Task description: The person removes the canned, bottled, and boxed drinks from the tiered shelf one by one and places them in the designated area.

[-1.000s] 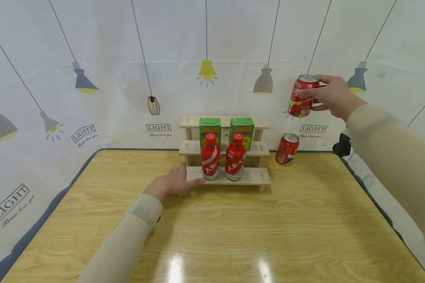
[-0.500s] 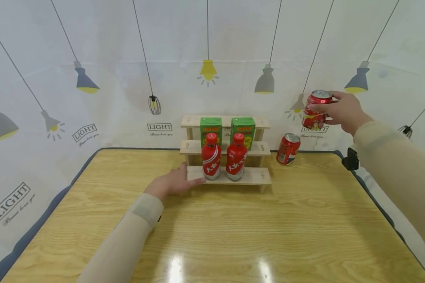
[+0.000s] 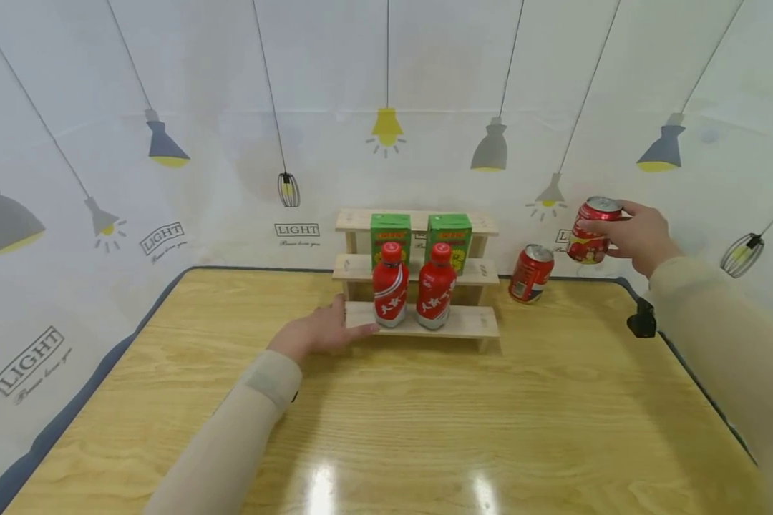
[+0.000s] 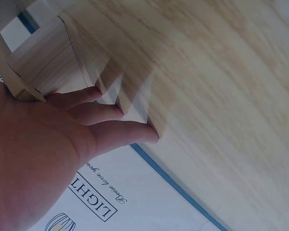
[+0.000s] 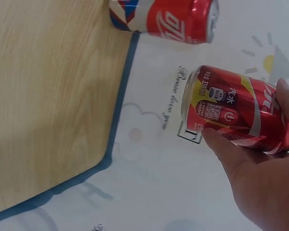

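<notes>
My right hand [image 3: 644, 232] holds a red soda can [image 3: 591, 236] upright in the air at the back right, before the wall covering. In the right wrist view, fingers and thumb grip the can [image 5: 231, 108] around its sides. A second red soda can [image 3: 530, 275] stands lower, on the table right of a three-tier wooden shelf [image 3: 472, 323]. Two red bottles [image 3: 390, 297] stand on the lowest tier, with two green drink cartons [image 3: 449, 232] behind on the middle tier. At the shelf's left end rests my left hand [image 3: 318, 330], its fingers straight against the tabletop [image 4: 221, 96].
A white wall covering [image 3: 187, 71] printed with lamps rises behind and beside the wooden table [image 3: 425, 422]. Dark blue edging [image 3: 90, 390] runs along the table's sides and back. A black object [image 3: 642, 318] sits at the right wrist.
My right hand has lowered the can and carried it rightward, away from the shelf. The left hand keeps its place at the shelf. The head view has shifted slightly.
</notes>
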A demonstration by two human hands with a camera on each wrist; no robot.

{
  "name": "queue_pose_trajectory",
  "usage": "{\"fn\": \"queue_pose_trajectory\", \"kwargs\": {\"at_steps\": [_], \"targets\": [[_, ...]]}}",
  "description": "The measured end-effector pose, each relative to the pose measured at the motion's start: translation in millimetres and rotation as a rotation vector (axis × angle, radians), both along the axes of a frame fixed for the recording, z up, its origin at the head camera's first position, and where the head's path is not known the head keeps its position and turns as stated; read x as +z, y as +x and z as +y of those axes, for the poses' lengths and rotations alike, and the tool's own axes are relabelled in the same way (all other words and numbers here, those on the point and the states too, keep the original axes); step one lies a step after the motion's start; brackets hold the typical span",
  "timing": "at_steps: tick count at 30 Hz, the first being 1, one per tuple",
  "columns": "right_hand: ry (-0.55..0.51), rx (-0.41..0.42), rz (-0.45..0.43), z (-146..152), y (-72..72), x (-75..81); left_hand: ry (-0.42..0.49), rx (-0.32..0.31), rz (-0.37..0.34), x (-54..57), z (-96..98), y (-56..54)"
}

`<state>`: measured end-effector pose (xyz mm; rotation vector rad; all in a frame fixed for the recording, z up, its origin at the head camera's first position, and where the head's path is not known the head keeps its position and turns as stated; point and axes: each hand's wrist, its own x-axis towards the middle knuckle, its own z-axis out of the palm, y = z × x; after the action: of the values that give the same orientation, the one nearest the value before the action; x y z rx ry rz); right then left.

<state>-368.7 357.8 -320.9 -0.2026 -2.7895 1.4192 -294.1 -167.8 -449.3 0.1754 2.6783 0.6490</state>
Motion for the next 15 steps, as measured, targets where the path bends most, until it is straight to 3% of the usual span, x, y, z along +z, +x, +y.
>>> {"fn": "queue_pose_trajectory", "kwargs": {"at_steps": [15], "targets": [[-0.033, -0.041, -0.017, 14.4, -0.8, -49.3, -0.009, 0.009, -0.004, 0.4, 0.1, 0.3]]}}
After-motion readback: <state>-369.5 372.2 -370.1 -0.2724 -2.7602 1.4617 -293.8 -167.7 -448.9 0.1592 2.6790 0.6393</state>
